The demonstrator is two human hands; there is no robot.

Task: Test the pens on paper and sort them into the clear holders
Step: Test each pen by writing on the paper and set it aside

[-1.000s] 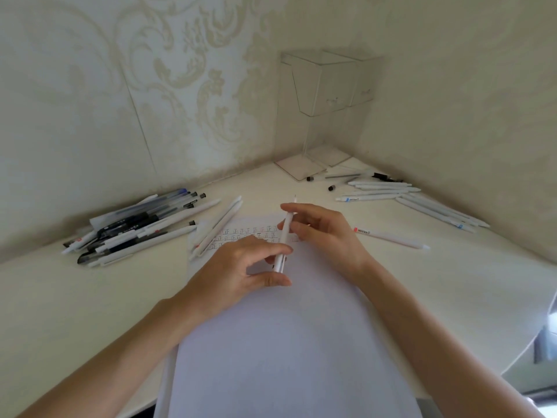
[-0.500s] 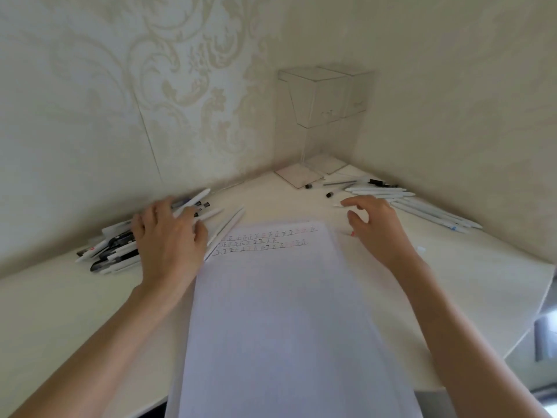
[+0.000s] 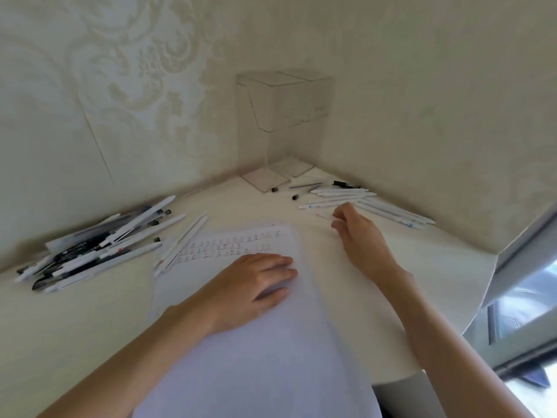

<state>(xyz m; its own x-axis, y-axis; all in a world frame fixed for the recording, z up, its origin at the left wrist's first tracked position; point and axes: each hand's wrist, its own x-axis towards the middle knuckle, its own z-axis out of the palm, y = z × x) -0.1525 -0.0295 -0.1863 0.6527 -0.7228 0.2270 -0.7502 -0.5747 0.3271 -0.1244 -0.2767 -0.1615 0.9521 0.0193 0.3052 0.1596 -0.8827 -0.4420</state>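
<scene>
A white sheet of paper lies in front of me, with rows of small written marks near its far edge. My left hand rests flat on the paper, fingers spread, holding nothing. My right hand is on the table right of the paper, its fingers closed around a white pen whose tip sticks out to the left. Two clear holders stand in the far corner. A pile of white and dark pens lies at the left. A row of white pens lies at the right.
Two white pens lie along the paper's left edge. Small black caps sit near the holders' bases. Patterned walls meet in the corner behind the holders. The table's curved edge drops off at the right, beside a window frame.
The left hand came back from the left pen pile and now lies flat on the paper. The right hand moved toward the right row and closed on a white pen.
</scene>
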